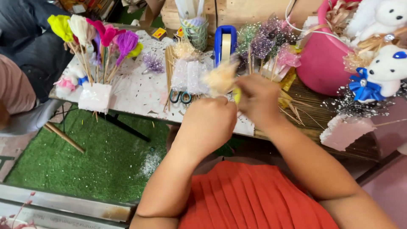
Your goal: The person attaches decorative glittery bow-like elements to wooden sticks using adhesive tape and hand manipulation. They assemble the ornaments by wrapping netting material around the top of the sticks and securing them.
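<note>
Peach-coloured fluffy tuft (219, 78), held above the table's (140, 91) near edge: we see our left hand (207, 123) closed just below it and our right hand (258, 99) pinching beside it, seemingly on a yellow stem (236, 96). Foam block (95, 96) at the left edge holds coloured flower sticks (97, 38); mesh cup (196, 32) holds white sticks.

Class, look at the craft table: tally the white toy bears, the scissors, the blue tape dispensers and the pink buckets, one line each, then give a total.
White toy bears: 2, upper and lower
Scissors: 1
Blue tape dispenser: 1
Pink bucket: 1
Total: 5
</note>
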